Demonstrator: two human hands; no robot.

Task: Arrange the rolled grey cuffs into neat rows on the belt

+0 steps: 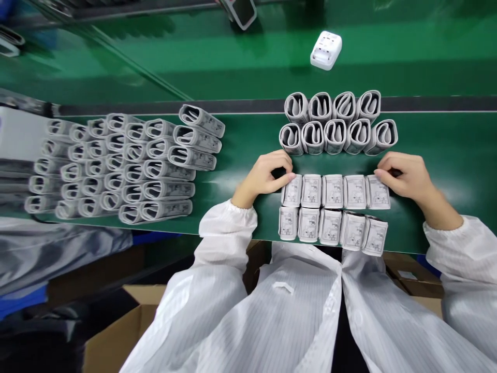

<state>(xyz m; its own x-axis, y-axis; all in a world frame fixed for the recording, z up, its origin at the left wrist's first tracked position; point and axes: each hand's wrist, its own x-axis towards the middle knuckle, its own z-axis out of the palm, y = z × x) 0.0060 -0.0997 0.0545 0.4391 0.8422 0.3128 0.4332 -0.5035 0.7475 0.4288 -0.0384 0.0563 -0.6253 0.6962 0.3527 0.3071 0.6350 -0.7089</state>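
Two rows of folded grey cuffs [334, 191] with printed labels lie flat on the green table in front of me. My left hand [266, 173] presses against the left end of the upper row, fingers curled on the first cuff. At the row's right end my right hand [406, 173] pinches the last cuff. The lower row [332, 227] lies at the table's near edge, untouched. Beyond my hands stand two more rows of rolled cuffs [337, 124], open ends up.
A large stack of rolled cuffs [120, 166] fills the table's left side. A white device [326, 49] sits on the far green surface. Cardboard boxes [116, 331] stand below the table edge. A grey plastic sheet [58, 254] hangs at the left.
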